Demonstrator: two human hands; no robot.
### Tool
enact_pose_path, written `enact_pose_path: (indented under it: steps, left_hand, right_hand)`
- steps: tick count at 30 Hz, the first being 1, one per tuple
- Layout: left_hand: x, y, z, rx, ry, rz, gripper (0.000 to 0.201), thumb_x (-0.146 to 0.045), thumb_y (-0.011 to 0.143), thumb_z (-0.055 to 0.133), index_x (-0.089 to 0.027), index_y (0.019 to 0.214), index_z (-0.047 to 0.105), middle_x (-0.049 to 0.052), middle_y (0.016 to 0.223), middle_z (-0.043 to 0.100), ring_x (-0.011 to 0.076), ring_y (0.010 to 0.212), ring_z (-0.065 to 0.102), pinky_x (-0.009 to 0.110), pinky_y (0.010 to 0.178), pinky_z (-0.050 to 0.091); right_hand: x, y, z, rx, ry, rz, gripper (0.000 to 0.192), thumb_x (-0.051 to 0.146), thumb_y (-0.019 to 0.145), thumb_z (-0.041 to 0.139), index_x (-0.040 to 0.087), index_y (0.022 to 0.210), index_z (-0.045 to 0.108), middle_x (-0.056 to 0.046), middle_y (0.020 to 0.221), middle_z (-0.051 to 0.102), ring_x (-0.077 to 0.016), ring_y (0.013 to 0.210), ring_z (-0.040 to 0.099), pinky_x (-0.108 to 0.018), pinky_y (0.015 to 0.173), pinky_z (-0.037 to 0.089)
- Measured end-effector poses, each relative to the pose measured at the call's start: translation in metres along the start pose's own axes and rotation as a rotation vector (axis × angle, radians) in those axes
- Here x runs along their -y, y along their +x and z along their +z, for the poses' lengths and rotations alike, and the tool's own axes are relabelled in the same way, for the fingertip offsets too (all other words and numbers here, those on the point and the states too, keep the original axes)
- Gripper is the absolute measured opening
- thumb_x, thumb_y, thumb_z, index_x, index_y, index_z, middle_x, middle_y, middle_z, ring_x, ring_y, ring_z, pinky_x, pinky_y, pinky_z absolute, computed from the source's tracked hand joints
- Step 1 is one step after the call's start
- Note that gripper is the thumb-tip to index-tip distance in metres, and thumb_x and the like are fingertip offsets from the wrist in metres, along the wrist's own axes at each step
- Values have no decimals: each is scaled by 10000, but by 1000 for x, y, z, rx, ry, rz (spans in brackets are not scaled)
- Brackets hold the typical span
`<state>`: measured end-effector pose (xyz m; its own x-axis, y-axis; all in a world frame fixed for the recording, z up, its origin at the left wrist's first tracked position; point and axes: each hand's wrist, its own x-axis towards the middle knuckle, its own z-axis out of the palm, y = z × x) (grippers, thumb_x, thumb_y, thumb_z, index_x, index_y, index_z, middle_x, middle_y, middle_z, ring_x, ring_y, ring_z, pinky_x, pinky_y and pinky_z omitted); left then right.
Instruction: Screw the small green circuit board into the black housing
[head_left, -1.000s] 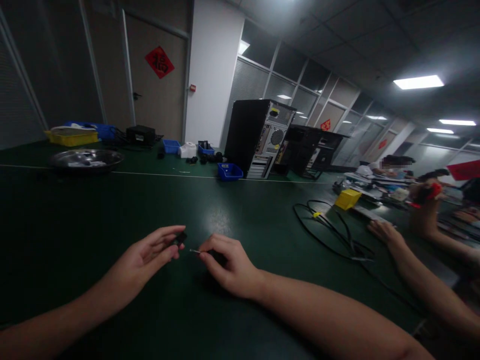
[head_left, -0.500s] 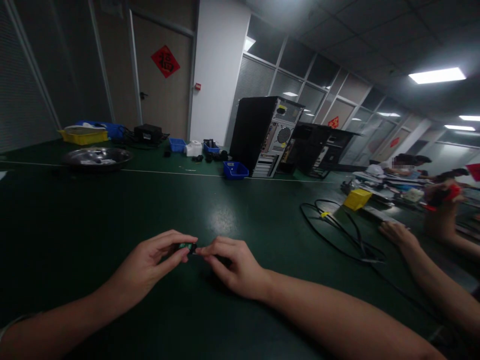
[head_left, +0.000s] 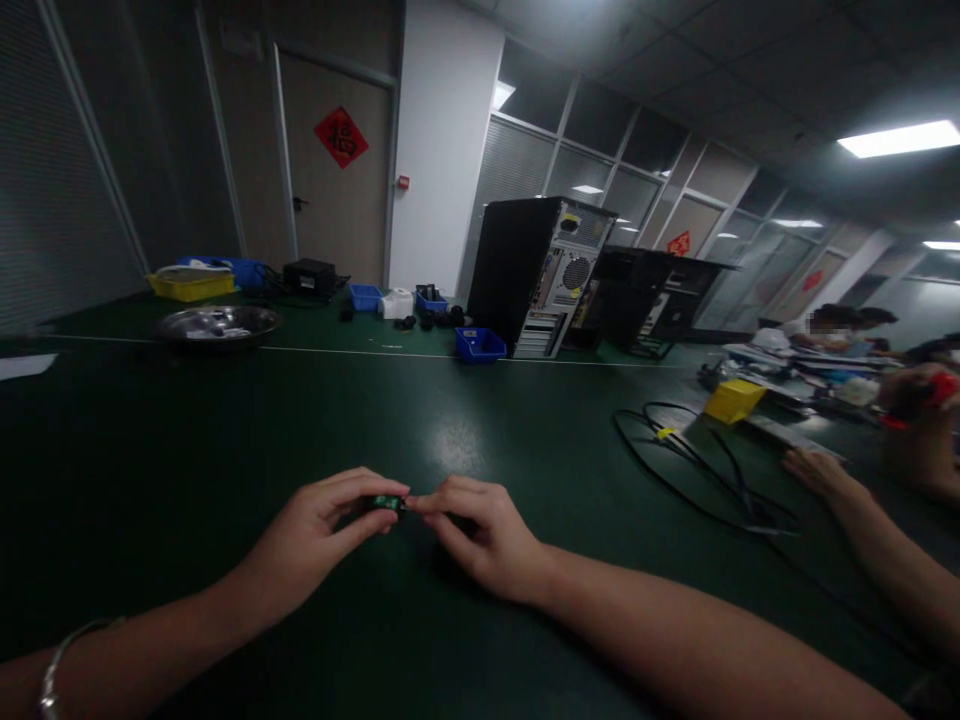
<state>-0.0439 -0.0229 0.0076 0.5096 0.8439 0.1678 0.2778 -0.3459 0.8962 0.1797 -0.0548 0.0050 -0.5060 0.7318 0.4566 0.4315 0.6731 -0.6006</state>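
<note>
Between the thumb and fingertips of my left hand (head_left: 334,520) is a small green circuit board (head_left: 387,503) with a dark end. My right hand (head_left: 484,530) meets it from the right, its index fingertip at that dark end and the thumb just below. The right fingers are pinched together; what they grip, if anything, is too small to make out. Both hands are low over the green tabletop (head_left: 315,420). Fingers cover much of the board.
A blue bin (head_left: 480,345) stands before a black computer tower (head_left: 514,270). The metal bowl (head_left: 217,328) is at the back left. Looped black cable (head_left: 675,450) and a yellow box (head_left: 735,400) lie right, near a co-worker's hand (head_left: 821,470). Another person's hand holds a red tool (head_left: 937,390).
The view has shifted, so the whole scene sits slightly further right. My hands keep nearly the same pose around the board, with more of its green face showing.
</note>
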Motion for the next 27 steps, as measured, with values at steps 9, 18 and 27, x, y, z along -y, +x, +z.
enact_pose_path:
  steps: [9,18,27]
  left_hand:
    - [0,1,2,-34,-57,23,231,-298,810,636,-237,1013,727,57,978,700,204,936,658,304,846,544]
    - [-5,2,3,-36,-58,57,180,-250,802,650,-225,957,737,48,987,711,201,962,657,308,878,527]
    - [-1,1,4,-12,-39,99,184,-249,818,644,-222,978,731,49,994,708,195,963,654,304,875,523]
  right_hand:
    - [1,1,0,-28,-8,24,249,167,914,505,181,1098,672,-69,896,672,-154,789,630,-267,705,504]
    - [1,1,-1,-15,17,19,241,160,907,515,184,1089,670,-69,902,672,-161,803,623,-267,706,489]
    - [-1,1,1,-15,-30,57,207,174,905,513,163,1038,672,-75,893,665,-158,784,620,-260,694,482]
